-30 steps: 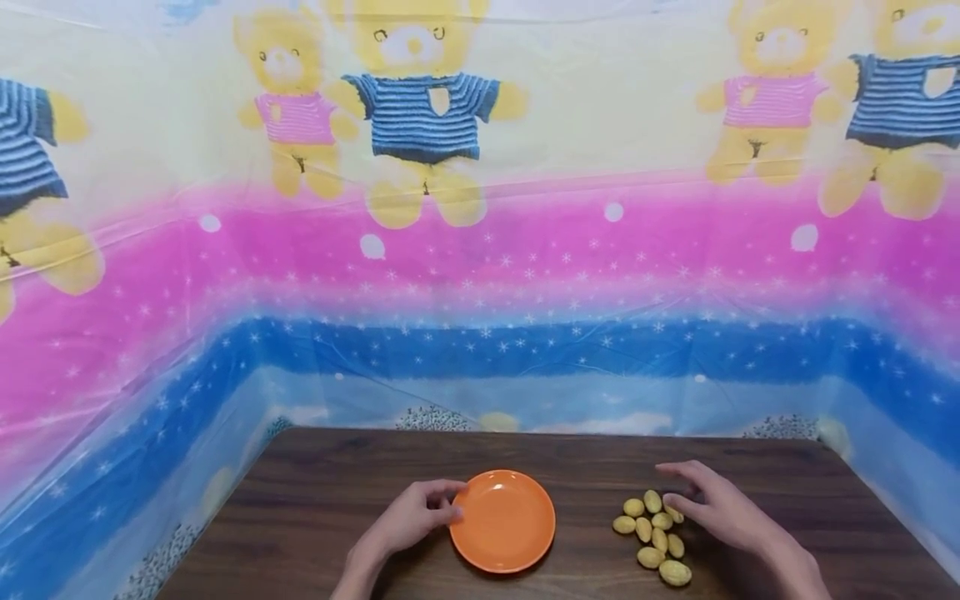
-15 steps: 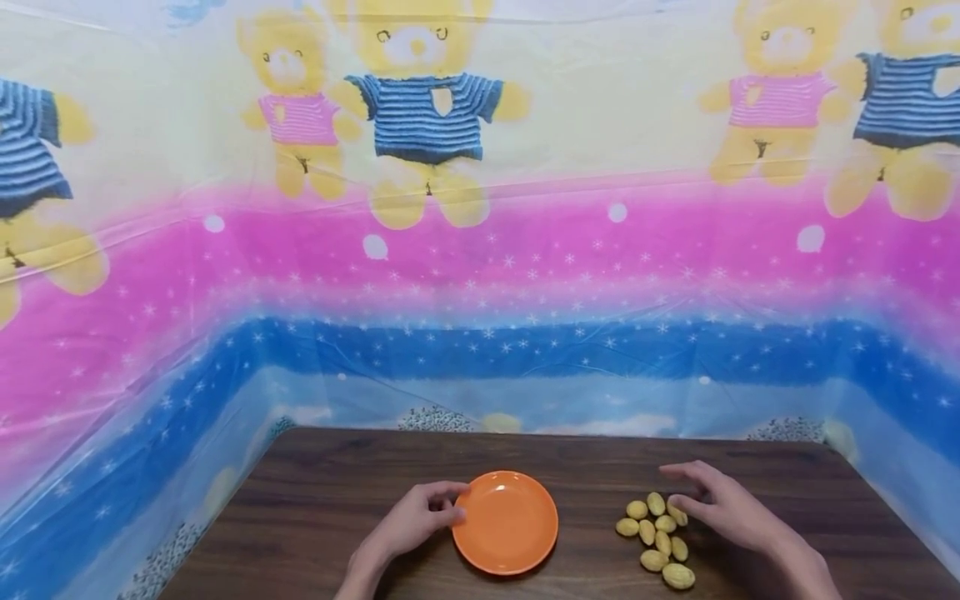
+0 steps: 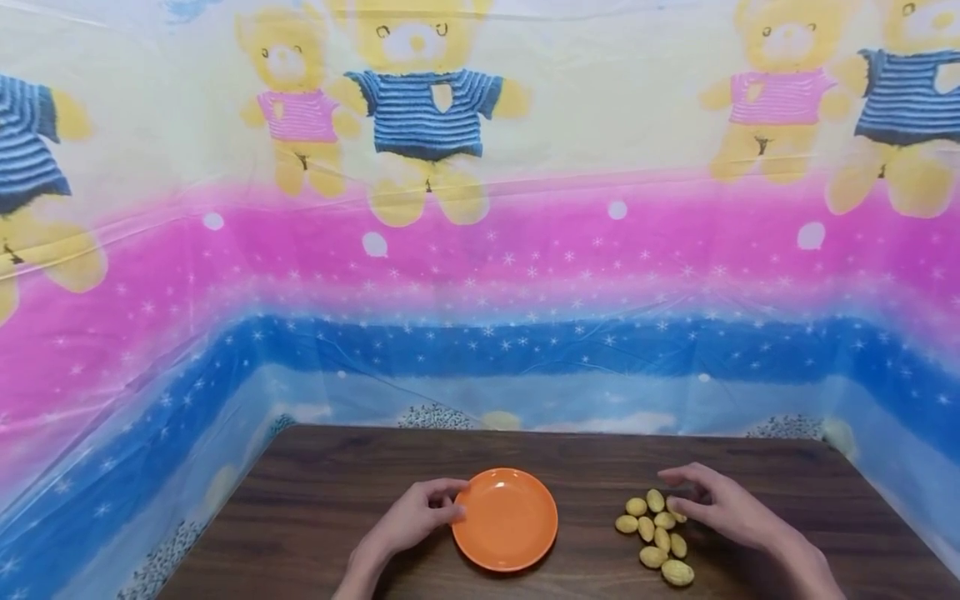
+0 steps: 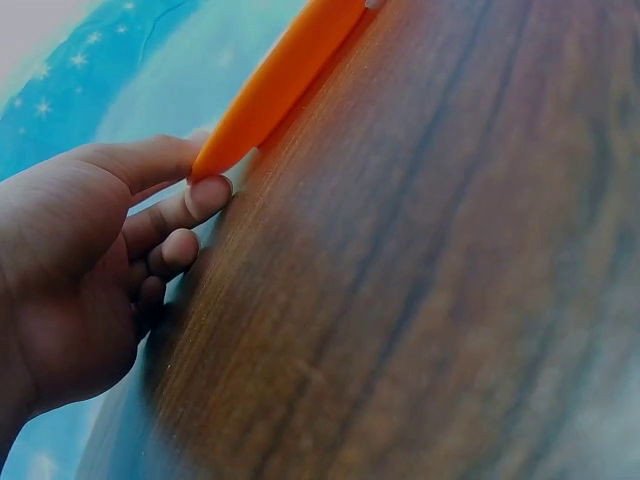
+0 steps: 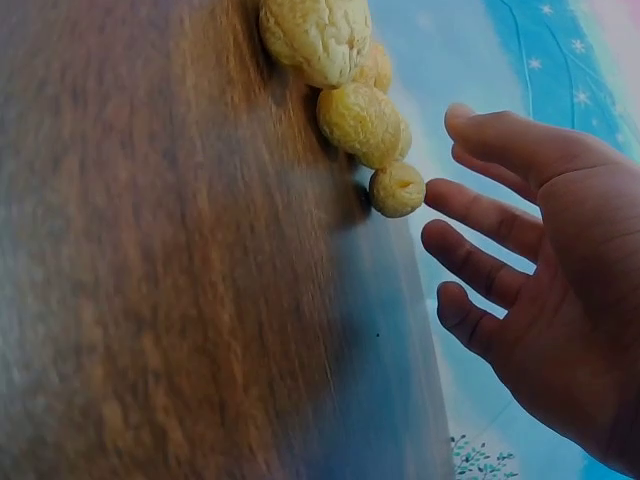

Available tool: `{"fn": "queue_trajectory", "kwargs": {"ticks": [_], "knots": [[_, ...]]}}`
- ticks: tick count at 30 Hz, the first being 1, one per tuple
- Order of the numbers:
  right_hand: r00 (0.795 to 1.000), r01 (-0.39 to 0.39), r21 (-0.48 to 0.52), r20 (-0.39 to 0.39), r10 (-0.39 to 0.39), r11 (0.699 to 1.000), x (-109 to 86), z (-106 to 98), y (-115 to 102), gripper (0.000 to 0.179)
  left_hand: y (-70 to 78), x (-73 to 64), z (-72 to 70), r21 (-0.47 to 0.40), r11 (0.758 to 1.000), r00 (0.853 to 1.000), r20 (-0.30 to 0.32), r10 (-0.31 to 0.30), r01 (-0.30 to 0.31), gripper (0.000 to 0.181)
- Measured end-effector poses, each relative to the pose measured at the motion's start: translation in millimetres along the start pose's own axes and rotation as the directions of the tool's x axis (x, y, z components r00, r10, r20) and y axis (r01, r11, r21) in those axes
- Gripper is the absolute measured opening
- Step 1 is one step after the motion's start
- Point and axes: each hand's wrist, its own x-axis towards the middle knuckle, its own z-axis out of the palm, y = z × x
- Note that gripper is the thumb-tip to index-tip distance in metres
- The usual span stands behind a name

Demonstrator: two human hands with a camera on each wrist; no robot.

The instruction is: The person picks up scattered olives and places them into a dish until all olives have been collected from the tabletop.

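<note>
On the left side of the table, my left hand (image 3: 412,521) pinches the near-left rim of an orange plate (image 3: 504,521) between thumb and fingers. The left wrist view shows the plate (image 4: 275,85) edge-on, its rim between the thumb and a fingertip. To the right lies a loose cluster of several small, oval, wrinkled yellow pieces (image 3: 662,540), like nuts or dried fruit. Beside them my right hand (image 3: 723,508) hovers with fingers spread and holds nothing; its thumb overlaps one piece in the head view. In the right wrist view the fingertips (image 5: 462,195) are close to the pieces (image 5: 362,125).
The dark wood-grain table (image 3: 360,458) carries the plate and the yellow pieces. Behind and around it hangs a printed cloth (image 3: 487,346) with teddy bears, folding down past the table's back and side edges.
</note>
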Motion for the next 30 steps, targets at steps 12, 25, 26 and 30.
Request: {"fn": "queue_trajectory", "kwargs": {"ticks": [12,25,26,30], "knots": [[1.0,0.009,0.002,0.01,-0.009,1.0,-1.6,0.0,6.6,0.048,-0.5,-0.1,-0.8,0.022,1.0,1.0,-0.008,0.005,-0.005,0.043],[0.998,-0.046,0.045,0.038,0.044,0.998,-4.5,0.8,11.2,0.045,-2.1,-0.1,-0.7,0.021,1.0,1.0,-0.017,0.001,0.0,0.042],[0.998,-0.051,0.044,0.04,0.05,0.998,-5.0,1.0,11.8,0.045,-1.9,-0.2,-0.5,0.021,1.0,1.0,-0.016,0.002,-0.002,0.042],[0.998,-0.057,0.04,0.044,0.055,0.998,-5.4,1.7,14.2,0.044,-0.7,-0.7,-0.4,0.018,1.0,1.0,-0.014,0.006,-0.006,0.042]]}}
